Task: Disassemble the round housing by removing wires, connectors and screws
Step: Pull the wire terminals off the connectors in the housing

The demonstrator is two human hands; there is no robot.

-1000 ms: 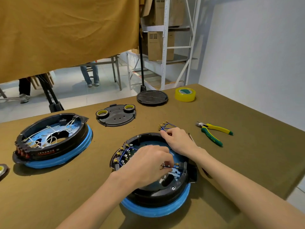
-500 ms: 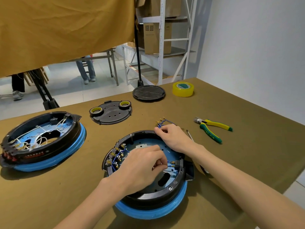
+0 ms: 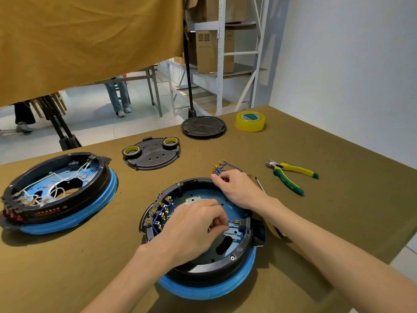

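Note:
A round black housing [image 3: 237, 254] with a blue rim lies on the table in front of me. Inside it, blue wires with brass connectors [image 3: 161, 214] run along its left wall. My left hand [image 3: 191, 224] reaches into the housing and pinches blue wires ending in brass connectors [image 3: 234, 224] near the right-hand socket. My right hand [image 3: 237, 188] rests on the housing's far rim with curled fingers, holding a bundle of loose blue wires with connectors [image 3: 220, 167] that spreads onto the table behind it.
A second housing [image 3: 56, 195] with white wires lies at the left. Behind are a black cover plate [image 3: 153, 154] carrying two tape rolls, a round black lid [image 3: 203, 127] and yellow tape [image 3: 250, 121]. Yellow-green pliers [image 3: 291, 175] and a thin screwdriver [image 3: 260, 184] lie to the right.
The view has shifted slightly. My left hand has moved a little left inside the housing, still pinching the wires by the socket. My right hand stays at the far rim.

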